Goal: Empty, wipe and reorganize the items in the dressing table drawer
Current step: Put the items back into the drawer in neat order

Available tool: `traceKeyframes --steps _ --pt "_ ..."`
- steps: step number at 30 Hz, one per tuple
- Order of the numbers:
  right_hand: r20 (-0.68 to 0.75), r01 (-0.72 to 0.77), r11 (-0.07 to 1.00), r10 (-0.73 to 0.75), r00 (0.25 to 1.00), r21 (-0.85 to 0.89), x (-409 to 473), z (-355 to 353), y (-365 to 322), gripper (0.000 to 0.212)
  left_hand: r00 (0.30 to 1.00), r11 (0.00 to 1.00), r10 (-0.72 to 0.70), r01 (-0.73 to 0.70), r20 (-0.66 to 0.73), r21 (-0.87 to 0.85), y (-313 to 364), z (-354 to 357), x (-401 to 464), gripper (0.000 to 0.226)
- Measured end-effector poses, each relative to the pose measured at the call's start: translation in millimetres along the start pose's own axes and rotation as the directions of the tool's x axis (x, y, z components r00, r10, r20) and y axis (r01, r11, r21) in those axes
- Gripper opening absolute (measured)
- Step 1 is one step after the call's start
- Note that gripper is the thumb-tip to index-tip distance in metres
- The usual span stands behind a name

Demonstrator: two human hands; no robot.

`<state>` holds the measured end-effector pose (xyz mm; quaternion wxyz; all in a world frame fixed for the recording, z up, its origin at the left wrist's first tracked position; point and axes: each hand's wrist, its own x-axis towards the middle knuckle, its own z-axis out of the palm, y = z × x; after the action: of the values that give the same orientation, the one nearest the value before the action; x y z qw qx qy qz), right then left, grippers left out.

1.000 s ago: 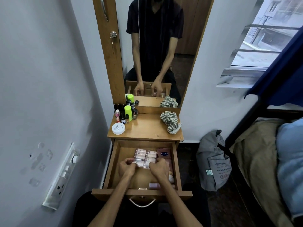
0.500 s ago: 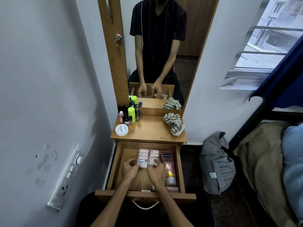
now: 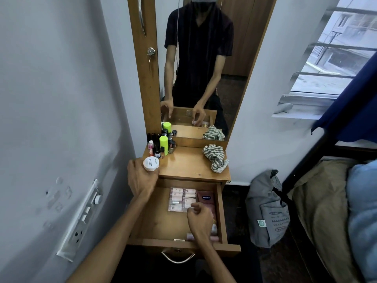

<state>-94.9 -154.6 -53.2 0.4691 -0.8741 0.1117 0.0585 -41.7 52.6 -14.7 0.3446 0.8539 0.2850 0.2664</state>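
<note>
Matt wooden drawer (image 3: 222,211) with metal handle (image 3: 177,259) (shiny); checked cloth (image 3: 215,157); white plastic jar (image 3: 151,164).

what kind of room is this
Most likely a bedroom. A wooden dressing table with a tall mirror stands against the wall, cosmetic bottles clustered on top, and bedding lies on a bed at the right, under a window.

Bare drawer (image 3: 222,211) floor lies open at 9 o'clock; sachets (image 3: 181,198) and tubes (image 3: 206,199) crowd 3. On the tabletop (image 3: 189,164), bottles (image 3: 162,145) block 10, cloth (image 3: 215,157) 2.
</note>
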Motion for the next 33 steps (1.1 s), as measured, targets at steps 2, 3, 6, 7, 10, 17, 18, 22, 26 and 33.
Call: traceKeyframes --steps 2,3,6,7,10,17,18,22,26,33 --pt "-0.030 0.039 0.999 -0.040 0.999 -0.030 -6.0 -1.9 -2.4 0.015 0.995 0.996 0.029 -0.037 0.100 0.077 -0.3 2.9 19.8 0.078" --pt "-0.039 0.059 0.998 -0.060 0.997 -0.036 -8.4 -1.6 -2.8 0.013 0.988 0.994 0.025 -0.041 0.150 0.102 0.1 4.6 27.5 0.083" --pt "-0.039 0.103 0.994 -0.105 0.994 -0.041 -11.6 -2.3 -3.0 0.019 0.972 0.990 0.029 -0.060 0.232 0.126 -2.0 13.6 38.9 0.087" --pt "-0.030 0.101 0.994 -0.102 0.994 -0.030 -11.4 -3.3 -2.9 0.022 0.972 0.991 0.043 -0.071 0.233 0.117 -2.4 16.0 39.1 0.086" --pt "-0.026 0.078 0.997 -0.078 0.997 0.003 -7.8 -4.4 -1.2 0.023 0.977 0.993 0.065 -0.082 0.202 0.079 -5.4 20.6 38.1 0.076" --pt "-0.076 0.109 0.987 -0.101 0.992 0.117 -5.6 -7.3 -3.1 0.022 0.982 0.988 0.121 -0.106 0.144 -0.109 -1.7 2.3 -0.9 0.065" --pt "-0.081 0.103 0.983 -0.091 0.993 0.153 -3.1 -5.0 -0.8 0.023 0.974 0.983 0.152 -0.132 0.168 -0.127 -3.0 0.7 -10.7 0.065" --pt "0.014 0.037 0.936 -0.045 0.999 0.349 0.4 -1.2 2.4 0.012 0.908 0.959 0.282 -0.256 0.309 -0.124 -12.3 2.8 -55.7 0.067" --pt "0.135 -0.047 0.894 -0.016 0.991 0.446 4.0 0.8 4.2 0.018 0.794 0.905 0.425 -0.379 0.434 -0.191 -16.3 12.6 -101.7 0.058" --pt "-0.105 -0.152 0.969 0.175 0.979 0.194 0.3 -6.5 7.8 0.011 0.683 0.938 0.333 -0.310 0.650 -0.154 -24.7 34.9 -120.8 0.072"
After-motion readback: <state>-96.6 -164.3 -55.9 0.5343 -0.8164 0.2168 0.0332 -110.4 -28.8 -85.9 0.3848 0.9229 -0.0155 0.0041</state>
